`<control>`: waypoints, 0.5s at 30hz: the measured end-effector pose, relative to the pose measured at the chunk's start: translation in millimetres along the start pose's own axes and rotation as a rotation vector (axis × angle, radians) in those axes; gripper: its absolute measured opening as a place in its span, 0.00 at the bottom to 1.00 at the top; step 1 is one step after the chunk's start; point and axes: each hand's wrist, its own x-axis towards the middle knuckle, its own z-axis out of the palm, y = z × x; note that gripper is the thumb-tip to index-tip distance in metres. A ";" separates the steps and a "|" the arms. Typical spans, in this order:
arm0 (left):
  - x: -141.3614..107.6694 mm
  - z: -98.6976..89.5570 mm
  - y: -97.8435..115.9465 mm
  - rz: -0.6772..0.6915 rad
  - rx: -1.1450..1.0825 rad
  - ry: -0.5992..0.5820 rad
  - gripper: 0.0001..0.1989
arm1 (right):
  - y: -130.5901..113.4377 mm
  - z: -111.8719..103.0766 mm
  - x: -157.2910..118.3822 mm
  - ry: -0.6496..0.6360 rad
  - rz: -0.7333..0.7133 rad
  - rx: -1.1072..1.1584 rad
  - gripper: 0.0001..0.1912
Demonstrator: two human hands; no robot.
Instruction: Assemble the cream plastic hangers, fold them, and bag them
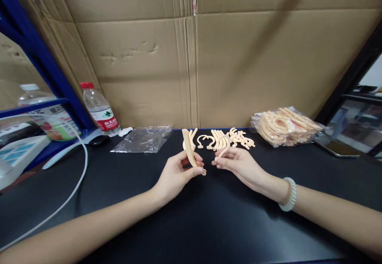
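Observation:
My left hand (179, 173) pinches a long, slightly curved beige piece (189, 148), which stands tilted with a small ringed end near the thumb. Just to the right, my right hand (238, 164) grips a hook-shaped beige piece (227, 142) between thumb and fingers. The two held pieces are apart. Behind the hands, more beige parts lie on the black table (205, 224): an arched piece (205, 137), a row of slim sticks (217, 136) and a group of small curly pieces (241, 138).
A clear bag packed with beige parts (283, 125) lies at the back right. An empty clear bag (143, 138), a red-capped bottle (101, 110) and a white cable (85, 164) are on the left. Cardboard (134, 57) stands behind the table.

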 end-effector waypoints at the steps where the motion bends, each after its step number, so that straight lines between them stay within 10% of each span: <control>1: -1.2 0.4 -0.5 -0.005 0.008 0.007 0.12 | 0.2 1.7 -1.4 -0.021 0.002 -0.016 0.13; 6: -5.8 1.0 -2.0 0.134 0.136 0.135 0.05 | 1.4 10.8 -8.8 -0.148 0.012 -0.052 0.11; 15: -8.0 9.0 -0.2 0.114 0.057 0.026 0.02 | -1.1 15.3 -15.3 -0.214 0.086 0.027 0.11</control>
